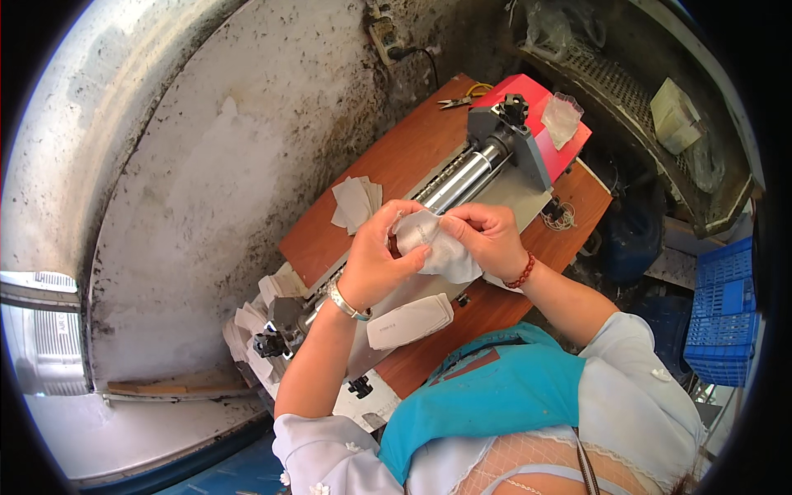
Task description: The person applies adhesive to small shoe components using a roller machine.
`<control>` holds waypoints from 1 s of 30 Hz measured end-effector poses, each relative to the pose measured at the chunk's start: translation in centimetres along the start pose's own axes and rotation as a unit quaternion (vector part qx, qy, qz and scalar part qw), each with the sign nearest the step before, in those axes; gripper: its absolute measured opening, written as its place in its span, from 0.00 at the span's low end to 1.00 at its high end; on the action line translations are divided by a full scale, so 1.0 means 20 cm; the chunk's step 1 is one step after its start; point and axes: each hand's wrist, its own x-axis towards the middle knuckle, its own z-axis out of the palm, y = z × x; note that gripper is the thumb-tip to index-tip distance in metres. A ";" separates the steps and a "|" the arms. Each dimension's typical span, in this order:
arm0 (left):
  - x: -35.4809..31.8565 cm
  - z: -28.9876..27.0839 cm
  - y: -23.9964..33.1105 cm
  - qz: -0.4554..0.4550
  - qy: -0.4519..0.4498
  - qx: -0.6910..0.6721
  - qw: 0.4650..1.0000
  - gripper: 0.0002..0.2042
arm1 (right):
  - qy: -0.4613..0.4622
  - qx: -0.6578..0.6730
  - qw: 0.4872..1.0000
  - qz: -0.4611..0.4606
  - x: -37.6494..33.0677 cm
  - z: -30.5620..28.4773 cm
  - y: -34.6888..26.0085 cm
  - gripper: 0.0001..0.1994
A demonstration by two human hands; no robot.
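At the far left a grey, stained wall [214, 165] fills much of the view. Next comes a wooden table [388, 165] with a reddish-brown top. On its left part lies a small stack of pale cut pieces [356, 204], and more pale pieces [252, 318] lie at the lower left end of the table. A long machine with a shiny metal roller [462, 177] runs across the table from lower left to upper right.

The left hand [375, 264] is above the machine, with a metal bracelet on the wrist. Its fingers [388, 224] are curled and pinch the left edge of a white piece of fabric [441, 247]. This fabric is held in the air over the middle of the machine, between both hands. Just below the left hand a white padded piece [410, 320] rests on the machine plate.

The right hand [491, 239] holds the other side of the fabric; its fingers are pressed together on the upper right edge. A red bead bracelet is on this wrist.

More to the right there is the red end of the machine [536, 103], small pliers [459, 101] on the table, and blue plastic crates [726, 313] at the far right.
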 end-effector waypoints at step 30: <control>0.02 -0.02 -0.04 -0.016 0.082 -0.129 0.988 0.04 | -0.127 0.041 0.974 0.183 -0.07 -0.17 0.05 0.09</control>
